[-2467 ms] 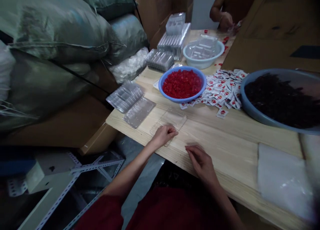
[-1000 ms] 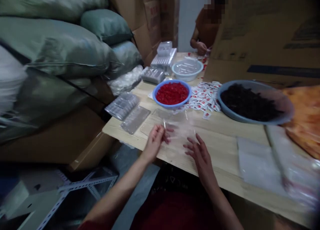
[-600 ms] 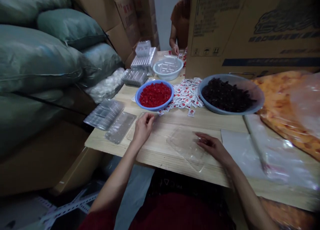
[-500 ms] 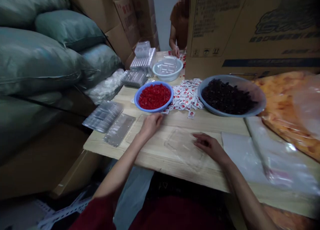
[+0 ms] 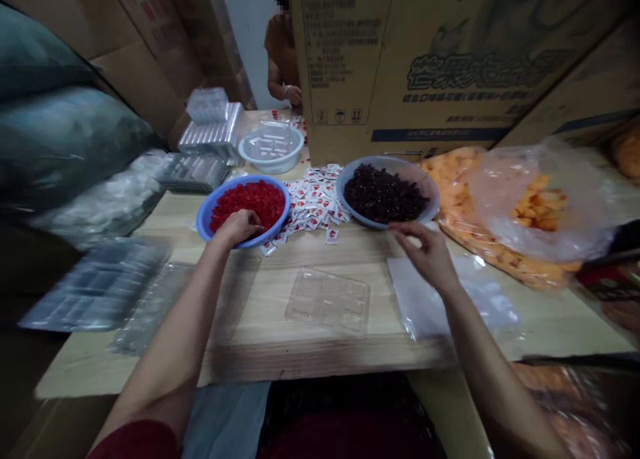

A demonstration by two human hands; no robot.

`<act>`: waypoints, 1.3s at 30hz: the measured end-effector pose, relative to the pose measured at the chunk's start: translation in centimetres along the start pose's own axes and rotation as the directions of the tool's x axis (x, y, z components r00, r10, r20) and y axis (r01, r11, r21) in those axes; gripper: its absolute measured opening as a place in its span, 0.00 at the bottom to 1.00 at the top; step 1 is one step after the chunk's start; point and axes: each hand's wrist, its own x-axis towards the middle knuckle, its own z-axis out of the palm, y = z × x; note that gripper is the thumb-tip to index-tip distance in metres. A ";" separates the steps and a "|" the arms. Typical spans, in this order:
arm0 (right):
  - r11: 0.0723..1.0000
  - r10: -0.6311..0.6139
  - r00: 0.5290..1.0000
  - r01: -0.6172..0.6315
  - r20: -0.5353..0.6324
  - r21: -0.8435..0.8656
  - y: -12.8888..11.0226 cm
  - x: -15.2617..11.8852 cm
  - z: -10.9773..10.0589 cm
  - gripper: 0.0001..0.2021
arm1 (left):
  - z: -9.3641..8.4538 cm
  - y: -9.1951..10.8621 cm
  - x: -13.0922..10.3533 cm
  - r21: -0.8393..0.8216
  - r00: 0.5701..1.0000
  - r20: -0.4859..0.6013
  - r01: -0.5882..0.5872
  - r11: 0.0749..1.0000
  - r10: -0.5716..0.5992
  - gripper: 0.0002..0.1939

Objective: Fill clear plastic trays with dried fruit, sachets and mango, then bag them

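My left hand (image 5: 241, 226) reaches over the near rim of a blue bowl (image 5: 203, 222). Its curled fingers dip among small glossy red pieces (image 5: 255, 199), which partly hide the fingertips. By the near edge of a pale blue bowl (image 5: 434, 212) of dark, raisin-like pieces (image 5: 383, 194) is my right hand (image 5: 419, 247), thumb and fingers apart with nothing visible between them. A clear plastic compartment tray (image 5: 327, 300) lies flat on the table between my forearms, touched by neither hand.
Small white-and-red sachets (image 5: 317, 199) are heaped between the bowls. Stacked clear trays (image 5: 95, 279) lie left, plastic bags (image 5: 450, 292) right, beside a bag of orange pieces (image 5: 465, 226). A large carton (image 5: 345, 66) stands behind; a co-worker's arm (image 5: 277, 79) shows beyond it.
My left hand has moved into the bowl of red pieces. My right hand has left the clear tray and moved up towards the dark pieces. The view has swung right.
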 end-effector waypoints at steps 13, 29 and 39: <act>0.765 0.145 0.989 -0.113 -0.001 -0.634 8.5 14.4 4.0 0.15 | 1.4 -0.5 -1.2 -0.304 0.958 -0.282 -0.044 0.952 -0.046 0.23; 0.654 0.178 0.939 0.110 0.294 -0.749 7.8 12.8 4.3 0.20 | 1.9 0.8 -4.7 -0.432 0.785 -0.614 -0.252 0.866 -0.078 0.18; 0.731 0.269 0.939 -0.053 0.216 -0.681 8.0 13.4 3.7 0.10 | 15.9 16.5 -16.2 -0.385 0.790 -0.233 -0.610 0.692 0.567 0.06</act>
